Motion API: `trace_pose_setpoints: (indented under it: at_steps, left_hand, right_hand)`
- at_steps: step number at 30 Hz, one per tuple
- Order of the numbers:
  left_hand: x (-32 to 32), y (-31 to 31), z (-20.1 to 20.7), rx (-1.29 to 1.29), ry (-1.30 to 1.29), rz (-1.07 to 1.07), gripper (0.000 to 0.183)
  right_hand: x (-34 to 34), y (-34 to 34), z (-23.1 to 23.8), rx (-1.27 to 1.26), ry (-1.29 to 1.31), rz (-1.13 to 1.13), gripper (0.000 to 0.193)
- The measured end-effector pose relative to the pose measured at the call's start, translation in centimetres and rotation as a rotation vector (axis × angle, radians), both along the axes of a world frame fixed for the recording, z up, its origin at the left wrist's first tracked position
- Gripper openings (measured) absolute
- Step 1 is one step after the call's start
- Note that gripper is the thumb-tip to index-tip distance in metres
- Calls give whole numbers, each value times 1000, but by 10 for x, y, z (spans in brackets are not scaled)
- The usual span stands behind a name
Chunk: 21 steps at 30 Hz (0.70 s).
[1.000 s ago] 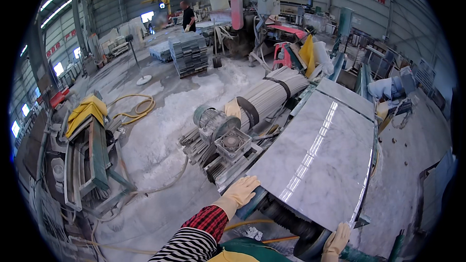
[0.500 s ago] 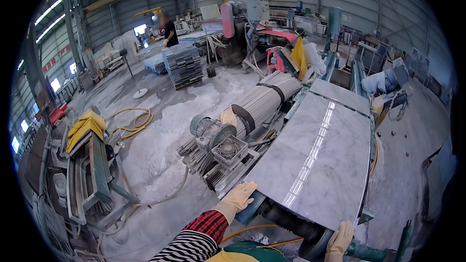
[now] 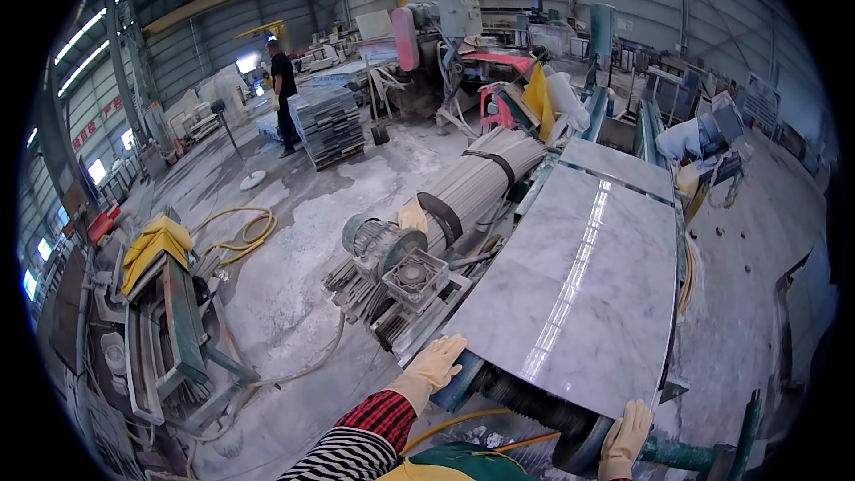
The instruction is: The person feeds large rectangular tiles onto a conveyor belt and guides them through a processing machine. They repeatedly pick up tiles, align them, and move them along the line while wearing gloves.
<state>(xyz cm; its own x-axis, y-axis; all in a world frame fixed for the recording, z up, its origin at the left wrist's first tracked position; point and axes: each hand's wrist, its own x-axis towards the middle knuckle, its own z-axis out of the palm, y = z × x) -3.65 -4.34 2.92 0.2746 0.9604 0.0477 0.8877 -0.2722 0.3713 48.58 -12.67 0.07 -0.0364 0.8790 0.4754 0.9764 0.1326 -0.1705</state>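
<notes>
A polished white-grey marble slab (image 3: pixel 525 294) lies flat on a green roller machine (image 3: pixel 463 383) in front of me. My left hand (image 3: pixel 430 371), in a cream rubber glove, rests at the slab's near left corner with its fingers stretched forward. At the near right corner lies my right hand (image 3: pixel 625 438), gloved alike, its fingers extended along the edge. Neither hand is wrapped round anything; the undersides of both are hidden. A second slab (image 3: pixel 619 167) lies just past the far end of the first.
Left of the slab are a dusty electric motor (image 3: pixel 383 240) and a strapped bundle of long strips (image 3: pixel 481 174). A yellow hose (image 3: pixel 254 230) coils on the floor. A metal rack (image 3: pixel 174 330) stands at left. Farther back, a person (image 3: pixel 283 93) stands beside stacked stone pieces (image 3: pixel 328 125).
The distant person has moved left, out from behind the stone stack, and more of the body shows. My view has shifted slightly. Both hands stay at the slab's corners.
</notes>
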Motion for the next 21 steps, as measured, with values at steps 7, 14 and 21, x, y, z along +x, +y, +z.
trace_pose_setpoints:
  at_steps: [7, 14, 21]
  left_hand:
    - [2, -4, 5, -23, 14, 20, 64]
    - [-1, -6, -3, 1, -1, 17, 65]
    - [-2, -9, -7, 15, -14, 18, 65]
  right_hand:
    - [-2, -3, 0, 1, -8, -15, 46]
    - [-2, -5, -2, 10, -16, -1, 48]
    - [0, -6, -6, 18, -32, 0, 47]
